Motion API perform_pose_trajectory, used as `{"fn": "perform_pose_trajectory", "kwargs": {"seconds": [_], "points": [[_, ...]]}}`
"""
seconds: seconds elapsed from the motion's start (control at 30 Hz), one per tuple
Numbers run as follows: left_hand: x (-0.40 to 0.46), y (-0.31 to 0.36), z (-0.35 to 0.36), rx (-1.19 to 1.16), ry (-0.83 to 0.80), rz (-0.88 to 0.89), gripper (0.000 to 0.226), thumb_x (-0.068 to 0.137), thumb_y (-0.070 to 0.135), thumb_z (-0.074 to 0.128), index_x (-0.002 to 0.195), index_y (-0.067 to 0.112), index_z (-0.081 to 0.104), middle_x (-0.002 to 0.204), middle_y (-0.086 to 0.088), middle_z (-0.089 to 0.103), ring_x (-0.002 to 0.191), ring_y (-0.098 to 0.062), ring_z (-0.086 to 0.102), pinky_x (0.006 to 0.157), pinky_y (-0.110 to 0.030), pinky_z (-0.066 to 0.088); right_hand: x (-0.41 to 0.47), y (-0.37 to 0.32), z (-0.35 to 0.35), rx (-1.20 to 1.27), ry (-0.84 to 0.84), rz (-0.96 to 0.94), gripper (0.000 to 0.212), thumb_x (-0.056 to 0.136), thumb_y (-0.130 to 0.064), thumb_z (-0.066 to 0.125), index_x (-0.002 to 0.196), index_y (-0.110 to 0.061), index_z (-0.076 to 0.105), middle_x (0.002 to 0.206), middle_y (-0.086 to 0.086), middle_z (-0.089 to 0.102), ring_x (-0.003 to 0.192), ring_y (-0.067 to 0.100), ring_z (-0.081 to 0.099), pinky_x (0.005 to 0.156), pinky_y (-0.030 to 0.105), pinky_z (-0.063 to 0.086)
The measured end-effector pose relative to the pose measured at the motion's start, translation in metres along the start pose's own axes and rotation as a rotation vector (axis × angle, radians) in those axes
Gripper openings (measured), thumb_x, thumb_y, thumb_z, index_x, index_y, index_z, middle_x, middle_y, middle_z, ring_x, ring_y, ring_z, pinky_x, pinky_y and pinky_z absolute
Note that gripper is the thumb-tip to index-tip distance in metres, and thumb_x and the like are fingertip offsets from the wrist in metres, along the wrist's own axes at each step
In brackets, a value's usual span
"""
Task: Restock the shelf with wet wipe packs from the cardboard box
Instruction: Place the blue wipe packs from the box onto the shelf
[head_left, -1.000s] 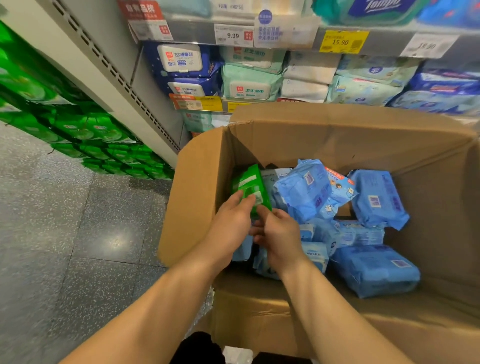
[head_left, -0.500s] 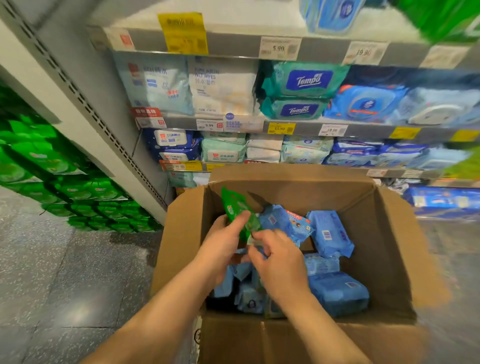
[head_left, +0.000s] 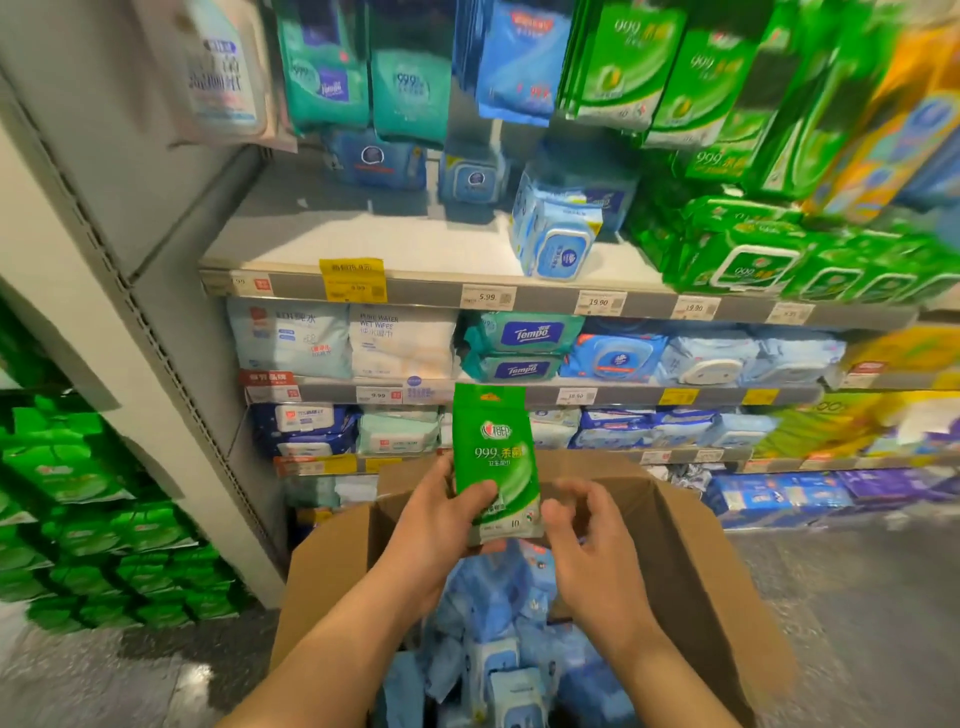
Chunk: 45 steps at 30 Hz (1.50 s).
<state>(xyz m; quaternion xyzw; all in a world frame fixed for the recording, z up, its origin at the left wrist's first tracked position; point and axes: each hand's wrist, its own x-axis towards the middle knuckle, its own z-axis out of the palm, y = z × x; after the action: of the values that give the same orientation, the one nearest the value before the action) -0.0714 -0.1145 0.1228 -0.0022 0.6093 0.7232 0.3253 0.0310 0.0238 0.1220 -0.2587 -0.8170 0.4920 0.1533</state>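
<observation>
The left hand (head_left: 434, 525) holds a green wet wipe pack (head_left: 496, 467) upright above the open cardboard box (head_left: 691, 566), its thumb laid across the lower front of the pack and its fingers wrapped behind the left edge. The pack's printed face, with "999" on it, is turned toward the camera, and its top edge reaches up in front of the price rail of a shelf behind.

The right hand (head_left: 592, 535) sits just beside the pack's lower right corner. Its fingers are loosely curled with a gap between thumb and fingertips, and they grip nothing; whether the thumb brushes the pack's edge cannot be told because of blur.

Inside the box, below both forearms, lie several blue wipe packs (head_left: 498, 660) in a loose heap, some flat and some tilted.

Behind the box rises the shelf unit (head_left: 363, 228). Its upper board has a bare stretch on the left, a blue lidded pack (head_left: 558, 234) near the middle and green lidded packs (head_left: 753, 254) on the right. More green packs hang above them. The lower boards carry white, teal and blue packs behind price tags (head_left: 488, 297). To the left, stacked green packs (head_left: 88, 519) fill a neighbouring display down to the grey floor (head_left: 104, 675).
</observation>
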Motion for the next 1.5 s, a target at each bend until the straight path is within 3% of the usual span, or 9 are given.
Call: {"fn": "perform_pose_trajectory", "kwargs": {"seconds": [0.07,0.23,0.4,0.47,0.63,0.87,1.13,1.37,1.5], "points": [[-0.001,0.015,0.003,0.019,-0.046,0.067,0.024,0.101,0.017,0.065,0.123,0.026,0.064,0.111,-0.001,0.078,0.101,-0.027,0.076,0.086,-0.052,0.062,0.007,-0.018,-0.007,0.089,-0.041,0.114,0.015,0.101,-0.036,0.058,0.116,-0.032,0.057,0.102,0.002,0.065,0.087,0.011,0.065,0.072,0.022,0.052],[0.0,0.057,0.016,-0.005,-0.166,0.193,0.031,0.099,0.013,0.067,0.129,0.022,0.062,0.115,-0.006,0.077,0.096,-0.022,0.076,0.066,-0.038,0.062,0.02,-0.062,-0.025,0.098,-0.161,0.141,0.027,0.106,-0.029,0.05,0.105,-0.005,0.062,0.071,-0.001,0.071,0.055,0.005,0.061,0.053,0.015,0.046],[-0.003,0.095,0.029,-0.013,-0.303,0.256,0.033,0.103,0.007,0.057,0.134,0.02,0.057,0.118,-0.002,0.076,0.096,-0.018,0.076,0.06,-0.035,0.062,0.025,-0.096,-0.04,0.084,-0.176,0.08,0.047,0.096,-0.056,0.055,0.096,-0.008,0.058,0.063,0.006,0.063,0.053,0.013,0.058,0.068,0.042,0.052],[-0.004,0.109,0.032,0.037,-0.35,0.269,0.033,0.104,0.013,0.057,0.134,0.026,0.057,0.121,0.0,0.075,0.103,-0.02,0.075,0.067,-0.038,0.063,0.028,-0.1,-0.044,0.139,-0.119,0.027,0.056,0.093,-0.062,0.057,0.096,-0.006,0.058,0.062,0.012,0.061,0.056,0.023,0.055,0.066,0.048,0.045],[-0.001,0.139,0.044,0.241,-0.41,0.333,0.034,0.104,0.025,0.06,0.133,0.043,0.056,0.115,0.007,0.077,0.108,-0.013,0.073,0.08,-0.039,0.062,0.042,-0.105,-0.066,0.225,-0.077,-0.091,0.028,0.106,-0.03,0.054,0.103,-0.002,0.059,0.057,0.011,0.056,0.05,0.02,0.05,0.057,0.031,0.043],[0.01,0.159,0.084,0.41,-0.416,0.406,0.045,0.097,0.017,0.072,0.136,0.033,0.056,0.117,0.002,0.077,0.114,-0.028,0.071,0.108,-0.057,0.048,0.072,-0.091,-0.106,0.351,-0.082,-0.098,0.023,0.106,-0.027,0.05,0.101,-0.006,0.059,0.062,0.007,0.061,0.052,0.021,0.053,0.058,0.031,0.045],[0.04,0.184,0.171,0.379,-0.267,0.466,0.027,0.103,0.017,0.062,0.13,0.02,0.058,0.091,0.003,0.077,0.069,-0.012,0.069,0.072,-0.035,0.06,0.146,-0.094,-0.176,0.463,-0.189,-0.168,0.022,0.11,-0.021,0.043,0.093,-0.011,0.053,0.07,0.013,0.067,0.053,0.025,0.059,0.065,0.043,0.05],[0.096,0.233,0.226,0.319,-0.169,0.482,0.031,0.105,0.026,0.06,0.133,0.013,0.057,0.122,-0.023,0.069,0.078,-0.021,0.072,0.066,-0.028,0.059,0.237,-0.114,-0.217,0.456,-0.208,-0.274,0.026,0.11,-0.023,0.043,0.087,-0.012,0.049,0.065,0.01,0.065,0.048,0.023,0.055,0.055,0.037,0.046],[0.118,0.257,0.242,0.323,-0.071,0.508,0.054,0.104,0.029,0.061,0.149,0.006,0.041,0.11,-0.013,0.064,0.078,-0.025,0.074,0.056,-0.026,0.054,0.271,-0.132,-0.23,0.453,-0.242,-0.303,0.024,0.11,-0.025,0.043,0.091,-0.011,0.051,0.067,0.009,0.064,0.049,0.022,0.055,0.05,0.031,0.047]]}}
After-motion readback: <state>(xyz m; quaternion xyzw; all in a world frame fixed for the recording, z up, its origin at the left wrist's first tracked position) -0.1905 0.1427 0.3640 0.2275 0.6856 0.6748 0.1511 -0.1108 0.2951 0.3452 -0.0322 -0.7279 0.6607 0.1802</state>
